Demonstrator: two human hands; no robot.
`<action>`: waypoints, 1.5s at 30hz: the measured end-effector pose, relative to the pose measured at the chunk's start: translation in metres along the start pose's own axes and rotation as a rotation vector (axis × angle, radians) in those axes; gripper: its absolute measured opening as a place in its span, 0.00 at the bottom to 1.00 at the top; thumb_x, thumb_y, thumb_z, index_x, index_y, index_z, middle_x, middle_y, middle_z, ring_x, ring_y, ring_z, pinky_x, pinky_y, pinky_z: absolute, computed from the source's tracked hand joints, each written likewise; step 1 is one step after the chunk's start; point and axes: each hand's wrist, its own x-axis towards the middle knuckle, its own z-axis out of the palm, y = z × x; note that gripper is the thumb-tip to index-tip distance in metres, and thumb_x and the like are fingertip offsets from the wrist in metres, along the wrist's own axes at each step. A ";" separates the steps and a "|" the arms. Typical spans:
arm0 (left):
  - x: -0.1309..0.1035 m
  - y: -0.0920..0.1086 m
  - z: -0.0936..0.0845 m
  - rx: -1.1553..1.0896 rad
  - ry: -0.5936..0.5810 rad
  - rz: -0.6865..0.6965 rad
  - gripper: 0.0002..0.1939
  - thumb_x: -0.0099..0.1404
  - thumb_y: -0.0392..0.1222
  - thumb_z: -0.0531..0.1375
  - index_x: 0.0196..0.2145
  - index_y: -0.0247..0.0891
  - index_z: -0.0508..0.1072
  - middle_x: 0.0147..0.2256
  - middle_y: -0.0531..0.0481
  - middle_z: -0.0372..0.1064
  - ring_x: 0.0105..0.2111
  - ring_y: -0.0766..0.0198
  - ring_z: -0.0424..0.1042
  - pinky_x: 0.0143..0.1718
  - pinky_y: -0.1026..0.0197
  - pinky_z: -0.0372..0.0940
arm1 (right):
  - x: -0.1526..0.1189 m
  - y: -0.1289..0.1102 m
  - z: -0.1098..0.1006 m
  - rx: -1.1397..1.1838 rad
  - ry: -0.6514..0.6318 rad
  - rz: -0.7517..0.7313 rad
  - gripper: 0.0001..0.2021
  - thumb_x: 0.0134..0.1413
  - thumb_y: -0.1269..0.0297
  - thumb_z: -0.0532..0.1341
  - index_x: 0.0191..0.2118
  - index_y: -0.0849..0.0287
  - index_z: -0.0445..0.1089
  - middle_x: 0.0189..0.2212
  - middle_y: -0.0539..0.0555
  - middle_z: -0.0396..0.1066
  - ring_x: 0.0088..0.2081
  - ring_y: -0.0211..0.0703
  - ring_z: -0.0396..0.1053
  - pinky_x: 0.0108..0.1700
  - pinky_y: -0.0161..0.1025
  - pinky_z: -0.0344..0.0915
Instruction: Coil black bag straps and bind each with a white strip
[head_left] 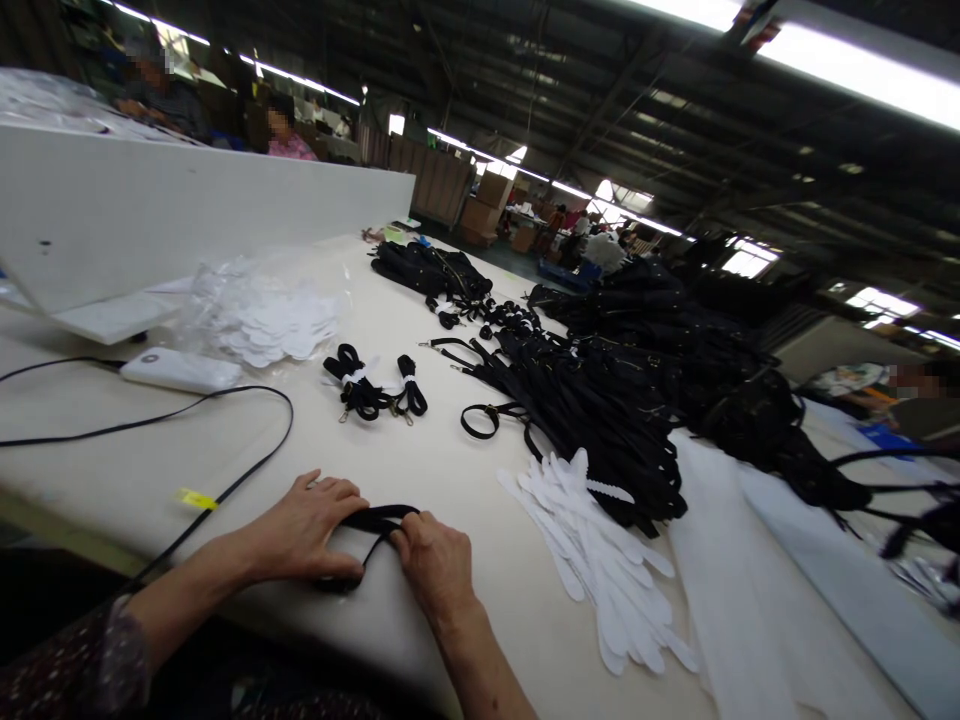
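Observation:
A black strap point(381, 516), folded into a loose bundle, lies at the table's front edge between my two hands. My left hand point(319, 528) curves around its left end, thumb below and fingers above. The right end is pinched in my right hand point(436, 562), with the fingers bent over it. Beyond them sit two bundles of black strap point(360, 383) point(411, 386), each wrapped with a white band and showing metal clips. To the right, white scalloped strips point(600, 560) are spread in a fan beside a large pile of loose black straps point(592, 410).
A plastic bag of white pieces point(259, 318) lies at the back left near a white power strip point(180, 369). Its black cable point(281, 440) loops across the table's left side. Black bags point(675, 330) are heaped at the right. A white partition point(187, 205) stands behind; people work beyond.

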 end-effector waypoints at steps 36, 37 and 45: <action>-0.052 -0.068 -0.002 -0.310 0.338 -0.181 0.34 0.70 0.51 0.53 0.69 0.46 0.45 0.65 0.41 0.59 0.65 0.46 0.58 0.63 0.40 0.58 | 0.001 0.004 0.032 0.416 0.220 -0.265 0.10 0.58 0.71 0.64 0.45 0.52 0.72 0.39 0.52 0.76 0.42 0.45 0.70 0.47 0.40 0.65; -0.055 -0.070 -0.005 -0.304 0.365 -0.192 0.34 0.70 0.52 0.53 0.69 0.46 0.47 0.65 0.41 0.60 0.64 0.46 0.59 0.63 0.40 0.58 | 0.001 0.004 0.032 0.413 0.223 -0.268 0.11 0.58 0.71 0.64 0.45 0.52 0.72 0.39 0.52 0.76 0.42 0.45 0.70 0.47 0.40 0.65; -0.046 -0.019 0.018 0.033 0.172 0.007 0.44 0.60 0.51 0.64 0.69 0.52 0.48 0.69 0.44 0.51 0.68 0.42 0.49 0.66 0.35 0.47 | 0.000 0.004 0.033 0.386 0.241 -0.294 0.10 0.60 0.71 0.63 0.46 0.52 0.72 0.39 0.52 0.76 0.42 0.44 0.70 0.46 0.39 0.65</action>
